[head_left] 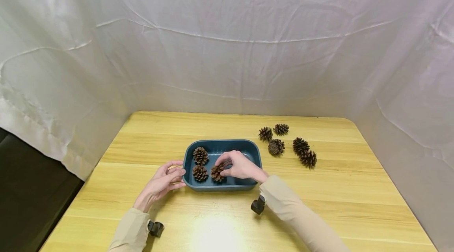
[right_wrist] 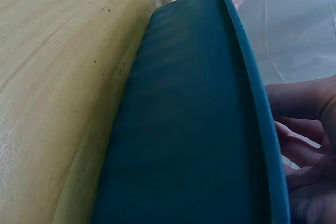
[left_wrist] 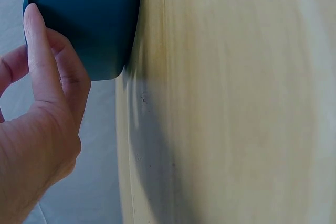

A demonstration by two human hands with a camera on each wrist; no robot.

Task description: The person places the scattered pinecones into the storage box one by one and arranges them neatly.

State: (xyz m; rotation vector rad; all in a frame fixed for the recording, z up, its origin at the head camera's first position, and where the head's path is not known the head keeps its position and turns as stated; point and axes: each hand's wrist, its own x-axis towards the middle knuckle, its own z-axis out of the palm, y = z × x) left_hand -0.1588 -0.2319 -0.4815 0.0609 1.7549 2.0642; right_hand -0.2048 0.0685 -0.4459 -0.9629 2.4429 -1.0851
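A dark blue rectangular box (head_left: pixel 230 188) stands on the wooden table. Two brown pine cones (head_left: pixel 200 155) sit at its left end, one behind the other. My right hand (head_left: pixel 242 166) reaches over the front rim and pinches a third pine cone (head_left: pixel 217 173) inside, beside the front one; its fingers partly cover it. Against the box's left end rests my left hand (head_left: pixel 161 184), thumb and fingers spread along the outside at the rim. The right wrist view shows the box's outer wall (right_wrist: pixel 178 114), which hides the pine cones; my right fingers (right_wrist: pixel 294 100) show beyond the rim.
Several darker pine cones (head_left: pixel 276 147) lie on the table (head_left: pixel 354 200) to the right of the box, in two loose groups. Pale cloth (head_left: pixel 244 58) hangs behind and at both sides. A dark surface (head_left: pixel 32 193) lies beyond the table's left edge.
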